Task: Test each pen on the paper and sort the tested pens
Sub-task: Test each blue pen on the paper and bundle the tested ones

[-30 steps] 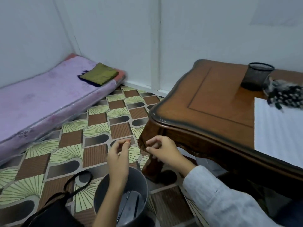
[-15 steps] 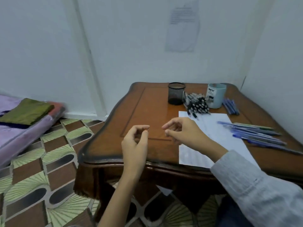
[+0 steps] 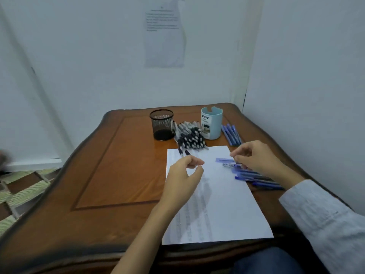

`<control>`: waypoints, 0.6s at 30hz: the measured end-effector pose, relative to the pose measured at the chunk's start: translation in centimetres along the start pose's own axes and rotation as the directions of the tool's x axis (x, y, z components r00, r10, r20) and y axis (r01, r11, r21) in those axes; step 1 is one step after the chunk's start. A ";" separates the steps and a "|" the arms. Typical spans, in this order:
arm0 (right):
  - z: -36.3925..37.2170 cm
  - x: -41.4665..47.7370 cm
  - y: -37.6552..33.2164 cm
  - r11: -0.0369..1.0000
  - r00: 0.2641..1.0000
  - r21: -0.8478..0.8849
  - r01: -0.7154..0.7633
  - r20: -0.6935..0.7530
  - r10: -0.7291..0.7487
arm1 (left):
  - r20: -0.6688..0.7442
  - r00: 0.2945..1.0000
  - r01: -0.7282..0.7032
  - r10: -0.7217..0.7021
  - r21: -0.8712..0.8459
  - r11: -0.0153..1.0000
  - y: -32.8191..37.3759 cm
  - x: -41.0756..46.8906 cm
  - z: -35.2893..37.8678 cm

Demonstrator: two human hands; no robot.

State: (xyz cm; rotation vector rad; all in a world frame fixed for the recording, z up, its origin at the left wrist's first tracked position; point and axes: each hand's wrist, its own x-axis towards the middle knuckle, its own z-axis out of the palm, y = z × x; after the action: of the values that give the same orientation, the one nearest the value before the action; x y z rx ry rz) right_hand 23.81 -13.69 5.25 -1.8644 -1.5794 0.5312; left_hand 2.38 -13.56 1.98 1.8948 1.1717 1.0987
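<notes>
Hands move forward over the paper (image 3: 219,206): right hand (image 3: 254,157) reaches the blue pens (image 3: 254,176), centre right (hold unclear); left hand (image 3: 183,175) loosely curled, empty. Next test likely starting.

Small home study corner, by the look: carved wooden table (image 3: 118,165) tucked into white-wall corner, patterned vinyl floor (image 3: 23,186) left of table, printed sheet (image 3: 165,36) taped above table, pens (image 3: 190,138) heaped at table's far side.

Wall notice (image 3: 165,32) text unreadable (blurred), blue pens (image 3: 256,176) partly under right hand (image 3: 256,157)
</notes>
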 end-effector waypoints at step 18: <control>1.3 4.5 5.2 0.911 0.982 -0.367 0.187 0.102 -0.161 | 0.341 0.925 -0.261 0.165 0.258 0.930 -6.6 6.9 2.3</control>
State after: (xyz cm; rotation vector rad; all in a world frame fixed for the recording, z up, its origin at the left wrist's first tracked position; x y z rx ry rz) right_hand 27.60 -9.46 1.13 -1.9642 -1.9838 0.2241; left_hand 3.73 -4.87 -2.38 2.3790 1.0061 0.7130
